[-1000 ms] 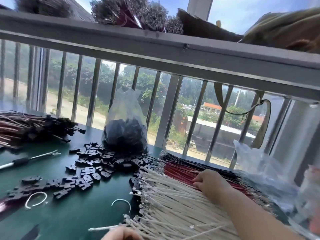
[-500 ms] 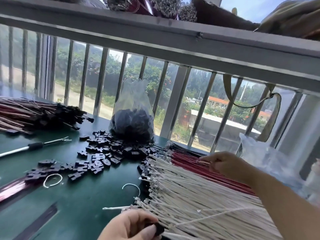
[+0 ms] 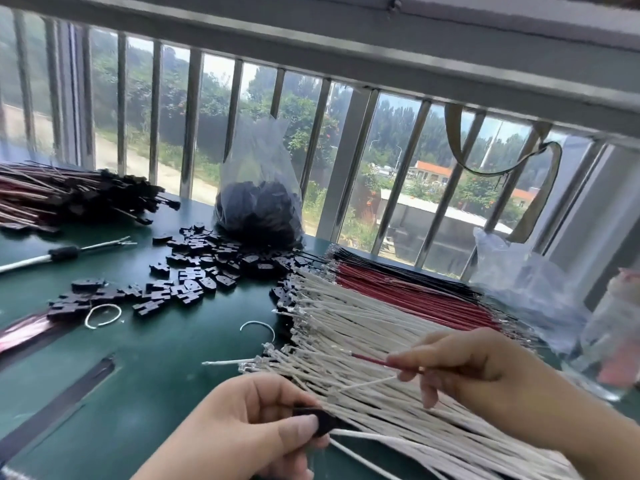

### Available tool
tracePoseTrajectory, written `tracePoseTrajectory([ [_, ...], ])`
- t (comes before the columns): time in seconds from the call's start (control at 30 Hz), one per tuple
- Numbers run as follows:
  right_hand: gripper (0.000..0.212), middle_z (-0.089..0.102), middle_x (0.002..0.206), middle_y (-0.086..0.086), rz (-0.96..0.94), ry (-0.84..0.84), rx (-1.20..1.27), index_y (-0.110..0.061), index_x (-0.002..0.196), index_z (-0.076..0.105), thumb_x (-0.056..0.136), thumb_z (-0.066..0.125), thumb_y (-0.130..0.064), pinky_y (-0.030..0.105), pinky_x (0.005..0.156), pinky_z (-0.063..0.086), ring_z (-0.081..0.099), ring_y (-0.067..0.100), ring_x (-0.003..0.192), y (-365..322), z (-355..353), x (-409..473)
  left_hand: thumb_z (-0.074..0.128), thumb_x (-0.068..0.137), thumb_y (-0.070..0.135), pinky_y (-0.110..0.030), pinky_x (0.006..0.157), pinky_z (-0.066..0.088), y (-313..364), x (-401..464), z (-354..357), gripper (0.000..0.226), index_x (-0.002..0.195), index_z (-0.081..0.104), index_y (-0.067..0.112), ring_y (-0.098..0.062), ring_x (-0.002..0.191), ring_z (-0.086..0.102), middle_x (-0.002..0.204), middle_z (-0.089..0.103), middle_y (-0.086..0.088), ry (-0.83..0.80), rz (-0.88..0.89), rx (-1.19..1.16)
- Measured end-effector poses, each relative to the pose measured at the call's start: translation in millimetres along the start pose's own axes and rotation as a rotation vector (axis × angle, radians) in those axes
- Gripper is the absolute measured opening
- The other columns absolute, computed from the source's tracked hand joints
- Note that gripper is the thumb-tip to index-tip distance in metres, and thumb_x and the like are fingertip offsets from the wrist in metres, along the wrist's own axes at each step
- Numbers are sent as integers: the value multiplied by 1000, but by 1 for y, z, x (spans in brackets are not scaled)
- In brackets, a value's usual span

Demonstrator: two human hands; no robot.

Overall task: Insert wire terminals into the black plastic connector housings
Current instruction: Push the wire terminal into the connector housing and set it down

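Observation:
My left hand (image 3: pixel 249 427) pinches a black connector housing (image 3: pixel 320 421) near the bottom centre; a white wire (image 3: pixel 367 436) runs out of it to the right. My right hand (image 3: pixel 467 365) pinches a red wire (image 3: pixel 372 360), its free end pointing left above the pile of white wires (image 3: pixel 363 327). A thin white wire end (image 3: pixel 367 383) also sticks out under those fingers. Red wires (image 3: pixel 408 292) and black wires (image 3: pixel 381 263) lie behind the white ones. Loose black housings (image 3: pixel 204 268) are scattered on the green table (image 3: pixel 145 358).
A clear bag of black housings (image 3: pixel 258 209) stands by the window bars. Finished wire assemblies (image 3: pixel 69 195) are heaped at far left, with a white-handled tool (image 3: pixel 62 253) before them. Crumpled plastic (image 3: pixel 519 289) and a clear jar (image 3: pixel 613 334) sit at right. Two wire loops (image 3: pixel 103 315) lie on the table.
My right hand drew back from the red wires toward me, now holding one red wire. My left hand rose into view with the housing. The camera tilted down.

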State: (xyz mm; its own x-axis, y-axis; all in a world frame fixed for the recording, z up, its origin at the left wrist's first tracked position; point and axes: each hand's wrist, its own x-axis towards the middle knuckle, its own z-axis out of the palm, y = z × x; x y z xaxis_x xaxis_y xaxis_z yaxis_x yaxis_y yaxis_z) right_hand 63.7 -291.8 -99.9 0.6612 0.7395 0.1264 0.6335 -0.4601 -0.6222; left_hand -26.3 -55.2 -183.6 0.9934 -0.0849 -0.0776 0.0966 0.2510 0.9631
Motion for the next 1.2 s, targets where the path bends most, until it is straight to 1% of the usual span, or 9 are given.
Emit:
tracePoseTrajectory([
  [0.07, 42, 65, 84, -11, -15, 39, 30, -48, 99, 70, 88, 65, -8, 16, 62, 45, 57, 2, 64, -1, 11, -6, 80, 47, 21, -34, 58, 57, 1, -2, -1, 29, 73, 73, 12, -22, 50, 63, 77, 72, -24, -45, 8, 40],
  [0.13, 17, 61, 80, -8, 6, 64, 24, -49, 94, 71, 78, 71, -44, 14, 56, 38, 48, 0, 58, -1, 21, -9, 79, 44, 27, -34, 59, 57, 1, -2, 0, 30, 72, 73, 16, -22, 51, 64, 74, 72, -22, -48, 49, 86],
  [0.2, 31, 61, 76, -5, 19, 136, 4, -38, 80, 76, 68, 68, -65, 12, 52, 36, 47, 0, 54, -2, 26, -9, 78, 44, 29, -35, 60, 56, 1, -1, 0, 30, 71, 73, 17, -22, 53, 64, 71, 71, -20, -34, 87, 123],
  [0.27, 29, 61, 70, -6, 5, 218, -46, -33, 67, 75, 64, 68, -61, 11, 51, 38, 51, 0, 53, -5, 31, -10, 79, 44, 27, -35, 59, 57, -1, 0, -1, 31, 71, 73, 15, -21, 51, 63, 71, 71, -21, -19, 96, 111],
  [0.33, 12, 65, 73, -12, -3, 212, -25, -44, 73, 74, 66, 67, -51, 13, 57, 45, 60, 1, 59, -10, 37, -11, 79, 46, 23, -34, 56, 58, -2, 0, 0, 27, 71, 73, 14, -22, 51, 63, 71, 71, -22, -9, 102, 106],
  [0.53, 39, 69, 83, -21, -62, 186, -46, -45, 94, 73, 83, 69, -7, 7, 62, 44, 66, 2, 75, -15, 53, -12, 70, 58, 8, -32, 52, 55, -4, 0, 1, 14, 71, 73, 11, -25, 56, 64, 66, 69, -19, 18, 133, 81],
  [0.77, 3, 64, 80, -25, -31, 282, -219, -46, 79, 66, 77, 64, -46, 26, 62, 49, 60, 10, 73, -12, 63, -13, 71, 54, 6, -32, 50, 57, -6, 4, 2, 19, 73, 73, 9, -21, 46, 62, 69, 70, -24, 57, 113, 45],
  [0.87, 15, 59, 83, -28, -52, 255, -278, -49, 76, 57, 75, 46, -58, 26, 65, 48, 57, 6, 77, -13, 65, -12, 76, 54, 3, -31, 47, 56, -4, 4, 6, 17, 70, 74, 9, -22, 45, 62, 68, 70, -24, 73, 110, 43],
  [1.2, 13, 56, 82, -31, -100, 192, -312, -45, 91, 55, 82, 50, -51, 19, 66, 41, 54, -4, 83, -11, 63, -10, 74, 47, -10, -29, 43, 54, -1, 1, 10, 19, 61, 72, 2, -28, 45, 65, 64, 68, -27, 97, 94, -7],
])
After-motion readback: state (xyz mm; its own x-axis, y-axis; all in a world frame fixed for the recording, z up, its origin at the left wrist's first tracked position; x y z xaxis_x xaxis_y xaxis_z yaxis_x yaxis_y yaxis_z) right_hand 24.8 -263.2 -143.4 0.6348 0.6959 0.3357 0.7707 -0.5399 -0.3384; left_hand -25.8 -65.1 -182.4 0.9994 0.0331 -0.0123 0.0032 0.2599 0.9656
